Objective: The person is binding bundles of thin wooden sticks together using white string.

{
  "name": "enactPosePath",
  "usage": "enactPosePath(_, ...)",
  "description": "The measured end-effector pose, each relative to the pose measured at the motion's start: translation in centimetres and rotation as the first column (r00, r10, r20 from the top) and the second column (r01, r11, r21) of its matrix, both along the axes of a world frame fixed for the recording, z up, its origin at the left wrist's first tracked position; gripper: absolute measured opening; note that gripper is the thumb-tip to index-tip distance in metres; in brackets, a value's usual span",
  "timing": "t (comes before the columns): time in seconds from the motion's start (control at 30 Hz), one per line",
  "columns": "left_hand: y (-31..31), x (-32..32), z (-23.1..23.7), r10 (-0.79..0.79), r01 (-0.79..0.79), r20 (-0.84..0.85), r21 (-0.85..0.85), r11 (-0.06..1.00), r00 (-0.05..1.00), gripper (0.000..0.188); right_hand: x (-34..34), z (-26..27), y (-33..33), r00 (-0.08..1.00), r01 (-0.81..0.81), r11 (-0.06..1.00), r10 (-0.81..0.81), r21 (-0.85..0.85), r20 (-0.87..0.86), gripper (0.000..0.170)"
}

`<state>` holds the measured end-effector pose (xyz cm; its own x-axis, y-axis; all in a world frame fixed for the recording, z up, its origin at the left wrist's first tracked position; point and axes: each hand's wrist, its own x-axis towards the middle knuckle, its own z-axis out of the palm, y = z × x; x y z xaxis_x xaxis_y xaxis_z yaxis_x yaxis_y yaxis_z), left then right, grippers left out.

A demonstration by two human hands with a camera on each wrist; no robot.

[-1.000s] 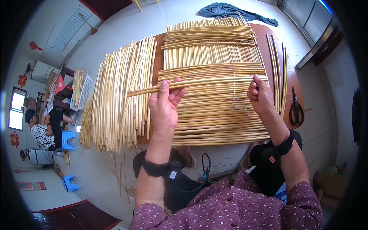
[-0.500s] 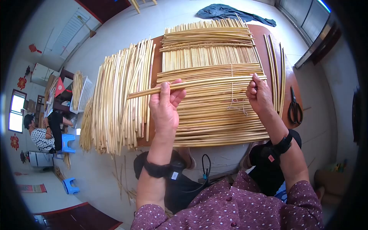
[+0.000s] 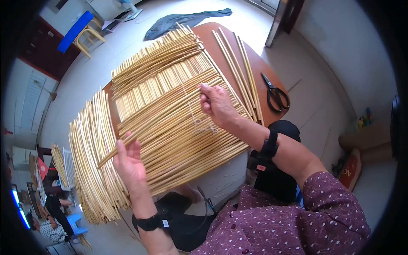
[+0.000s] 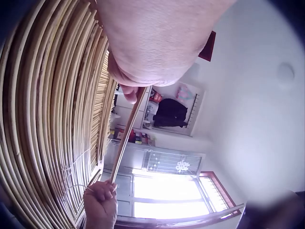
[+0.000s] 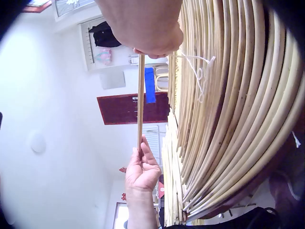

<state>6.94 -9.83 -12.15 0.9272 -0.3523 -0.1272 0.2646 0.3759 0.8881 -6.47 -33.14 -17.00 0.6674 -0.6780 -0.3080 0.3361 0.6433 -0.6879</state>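
Observation:
My left hand [image 3: 131,163] pinches the left part of a pair of long pale sticks [image 3: 159,123] between thumb and fingers. The right hand [image 3: 219,104] grips their other end with curled fingers, above a mat of parallel sticks [image 3: 182,148]. A thin white string [image 3: 191,112] crosses the mat, its loose loops lying just below the right hand. From the right wrist view, the held sticks [image 5: 141,100] run straight between both hands, raised off the mat. In the left wrist view the right hand [image 4: 101,202] closes round the far end.
Black scissors [image 3: 276,95] and several loose sticks [image 3: 238,70] lie on the brown table [image 3: 265,78] at the right. A thick pile of sticks [image 3: 91,157] covers the left side. Dark cloth [image 3: 178,22] lies on the floor beyond; a seated person [image 3: 53,227] is at the lower left.
The head view has turned, so table and mat appear tilted and shifted left. Both hands still hold the sticks, with the left hand now lower in the picture than the right.

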Motion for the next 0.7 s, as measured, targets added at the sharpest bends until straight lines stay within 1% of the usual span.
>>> enactPosePath(0.1, 0.1, 0.2, -0.2, -0.004, 0.003, 0.012, 0.035, 0.999, 1.0, 0.031, -0.1, 0.2, 0.1, 0.999, -0.005, 1.0, 0.005, 0.01, 0.039, 0.017)
enactPosePath(0.2, 0.0, 0.5, -0.6, 0.011, -0.013, 0.03, 0.063, 0.998, 0.999, 0.027, -0.2, 0.4, 0.1, 1.0, -0.01, 1.0, 0.01, -0.023, 0.008, 0.017)
enactPosePath(0.37, 0.0, 0.5, -0.8, -0.01, 0.008, 0.04, 0.058, 0.998, 0.999, 0.032, -0.3, 0.6, 0.1, 1.0, -0.015, 0.999, 0.015, -0.041, 0.001, 0.017)
enactPosePath(0.43, 0.0, 0.8, -1.0, -0.012, 0.012, 0.013, 0.045, 0.999, 1.0, 0.034, -0.3, 0.7, 0.1, 1.0, -0.014, 0.999, 0.014, -0.05, 0.001, 0.017)
enactPosePath(0.67, 0.2, 0.9, -1.2, -0.009, 0.009, 0.008, 0.035, 0.999, 1.0, 0.033, -0.4, 1.0, 0.3, 0.999, -0.019, 0.998, 0.02, -0.057, 0.027, 0.017)
enactPosePath(0.7, 0.3, 1.1, -1.3, -0.022, 0.022, -0.001, 0.015, 1.0, 1.0, 0.032, -0.4, 1.0, 0.4, 0.997, -0.028, 0.997, 0.032, -0.07, 0.065, 0.017)
